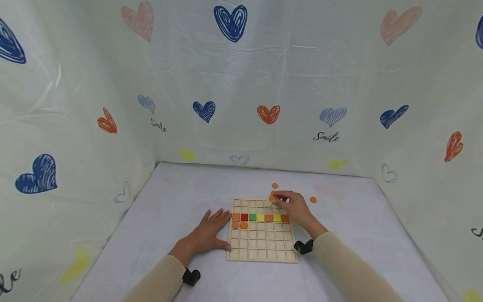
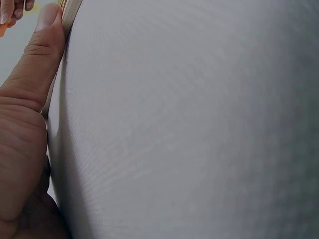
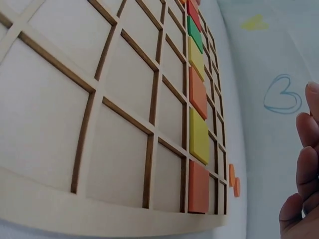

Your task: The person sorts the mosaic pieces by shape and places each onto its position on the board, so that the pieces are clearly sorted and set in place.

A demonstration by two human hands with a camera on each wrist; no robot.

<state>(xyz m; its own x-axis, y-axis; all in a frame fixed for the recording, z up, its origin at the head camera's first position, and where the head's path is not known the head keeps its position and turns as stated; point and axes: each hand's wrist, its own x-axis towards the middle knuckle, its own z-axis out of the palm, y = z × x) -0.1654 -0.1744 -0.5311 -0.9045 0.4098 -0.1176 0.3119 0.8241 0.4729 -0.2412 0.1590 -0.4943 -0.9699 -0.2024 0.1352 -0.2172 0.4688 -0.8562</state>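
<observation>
A square wooden grid board (image 1: 262,261) lies on the table, with a row of red, orange, green and yellow square tiles (image 1: 252,217) across it. Below the row's left end, two round orange discs (image 1: 244,225) occupy neighbouring cells. My left hand (image 1: 207,233) rests at the board's left edge, fingers spread and straight; its thumb (image 2: 37,64) lies along the board's side. Over the upper right corner, my right hand (image 1: 296,207) pinches an orange disc (image 1: 272,197) between thumb and fingertips. The right wrist view shows only some right-hand fingers (image 3: 306,164), at its right edge.
Beyond the board's far edge lie more loose orange discs (image 1: 274,185), and a single disc (image 1: 313,199) is to the right of my right hand. A pale cloth covers the table (image 1: 181,188). Curtains with printed hearts (image 1: 231,23) hang behind and at both sides.
</observation>
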